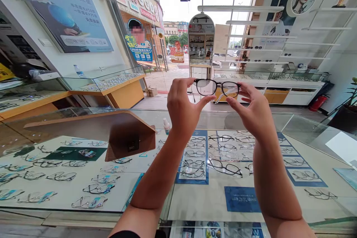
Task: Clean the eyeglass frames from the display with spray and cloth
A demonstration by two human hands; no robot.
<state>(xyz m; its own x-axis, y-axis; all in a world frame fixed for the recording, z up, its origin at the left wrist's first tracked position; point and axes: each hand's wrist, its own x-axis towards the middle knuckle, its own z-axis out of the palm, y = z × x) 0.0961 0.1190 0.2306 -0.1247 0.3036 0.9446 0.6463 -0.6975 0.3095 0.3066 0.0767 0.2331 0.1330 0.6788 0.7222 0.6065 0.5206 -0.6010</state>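
Note:
A pair of dark round-framed eyeglasses [216, 84] is held up in front of me, above the glass display counter. My left hand [182, 106] grips its left end, with the thumb below the lens and the fingers at the hinge. At the other end my right hand [252, 109] pinches the frame near its hinge. The thin temples point down and away from me. Under my arms, several rows of eyeglasses [194, 153] lie inside the counter on blue and white cards. Another dark-framed pair [225, 167] lies between my forearms.
A brown angled stand [131, 132] rests on the counter's left, with a small white bottle [166, 125] beside it. Beyond stand an arched mirror [201, 41], wall shelves [259, 37] holding sunglasses, and a left display case [111, 85]. A red fire extinguisher [318, 103] stands far right.

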